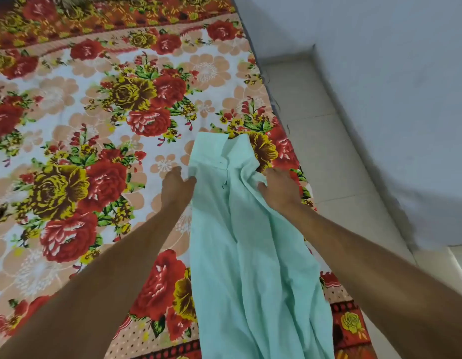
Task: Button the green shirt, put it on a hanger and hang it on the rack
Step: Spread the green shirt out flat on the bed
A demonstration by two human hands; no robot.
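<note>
A pale mint-green shirt (240, 242) lies lengthwise on a bed, collar end farthest from me, its lower part rumpled and running off the near edge of the view. My left hand (176, 186) pinches the shirt's left shoulder edge between thumb and fingers. On the shirt's right shoulder, my right hand (279, 189) is closed around a fold of cloth. The front placket shows as a seam down the middle between both hands. No hanger or rack is in view.
The bed carries a floral bedsheet (95, 125) with red and yellow roses. Its right edge runs diagonally beside a strip of pale tiled floor (328, 156) and a grey-white wall (393, 86).
</note>
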